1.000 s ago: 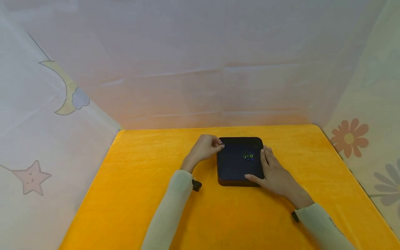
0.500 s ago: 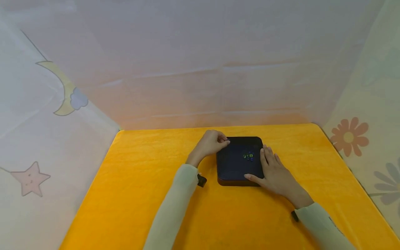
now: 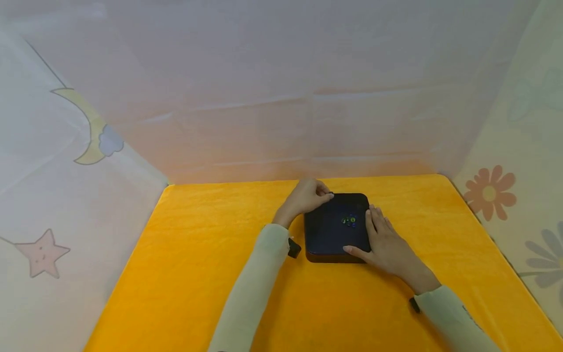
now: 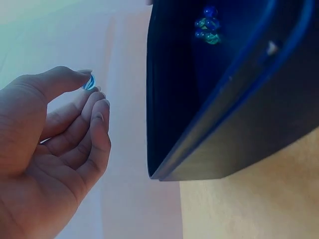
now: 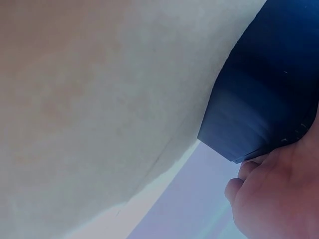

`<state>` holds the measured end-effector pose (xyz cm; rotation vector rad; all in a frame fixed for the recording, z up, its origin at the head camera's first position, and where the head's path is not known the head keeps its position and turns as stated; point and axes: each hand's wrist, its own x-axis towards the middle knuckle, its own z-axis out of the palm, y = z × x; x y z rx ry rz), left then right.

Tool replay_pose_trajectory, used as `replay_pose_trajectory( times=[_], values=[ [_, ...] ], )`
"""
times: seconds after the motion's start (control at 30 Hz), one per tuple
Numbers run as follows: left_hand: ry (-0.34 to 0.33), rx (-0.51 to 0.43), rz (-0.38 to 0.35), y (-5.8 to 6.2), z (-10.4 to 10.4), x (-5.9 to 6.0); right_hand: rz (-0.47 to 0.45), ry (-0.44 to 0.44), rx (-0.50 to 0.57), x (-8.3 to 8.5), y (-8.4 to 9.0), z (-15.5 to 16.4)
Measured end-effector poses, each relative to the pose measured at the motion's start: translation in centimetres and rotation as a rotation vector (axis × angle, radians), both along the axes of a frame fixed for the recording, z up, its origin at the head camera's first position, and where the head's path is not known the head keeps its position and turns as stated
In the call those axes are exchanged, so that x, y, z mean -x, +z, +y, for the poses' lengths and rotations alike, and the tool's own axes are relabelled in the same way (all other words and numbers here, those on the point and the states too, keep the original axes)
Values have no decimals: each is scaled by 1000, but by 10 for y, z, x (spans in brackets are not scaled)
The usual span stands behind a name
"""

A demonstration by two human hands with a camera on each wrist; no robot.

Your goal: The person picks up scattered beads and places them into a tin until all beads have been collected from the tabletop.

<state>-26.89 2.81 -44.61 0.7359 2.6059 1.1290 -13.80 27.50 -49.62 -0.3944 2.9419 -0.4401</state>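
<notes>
Your left hand (image 3: 305, 198) sits at the 11 o'clock corner of the dark box (image 3: 336, 227), fingers curled, pinching a small blue marble (image 4: 88, 81) between thumb and fingertips; the left wrist view shows the marble just outside the box's rim, not yet over the inside. Your right hand (image 3: 384, 244) lies along the box's 3 o'clock side, fingers straight and relaxed along the wall, thumb on the near corner at about 5 o'clock. The box stands flat on the yellow counter (image 3: 198, 274), slightly toward 12 o'clock from the counter's middle. Inside it, toward 1 o'clock, a little cluster of blue and green marbles (image 3: 349, 221) rests on the floor; they look to be touching one another, though the view is too small to be sure.
</notes>
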Motion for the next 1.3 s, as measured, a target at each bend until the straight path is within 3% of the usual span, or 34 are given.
replay_pose_trajectory(
  times=[0.4,0.73,1.03,1.3],
  values=[
    [-13,-24,0,-2,19,5,-6,0,12,0,-3,2],
    [-19,-64,-30,-13,34,11,-10,-16,6,0,-2,1],
    [-25,-9,-37,-19,42,12,-13,-15,15,-3,0,-2],
    [-42,-6,-4,-15,46,13,-6,-7,29,-5,1,-1]
  ],
)
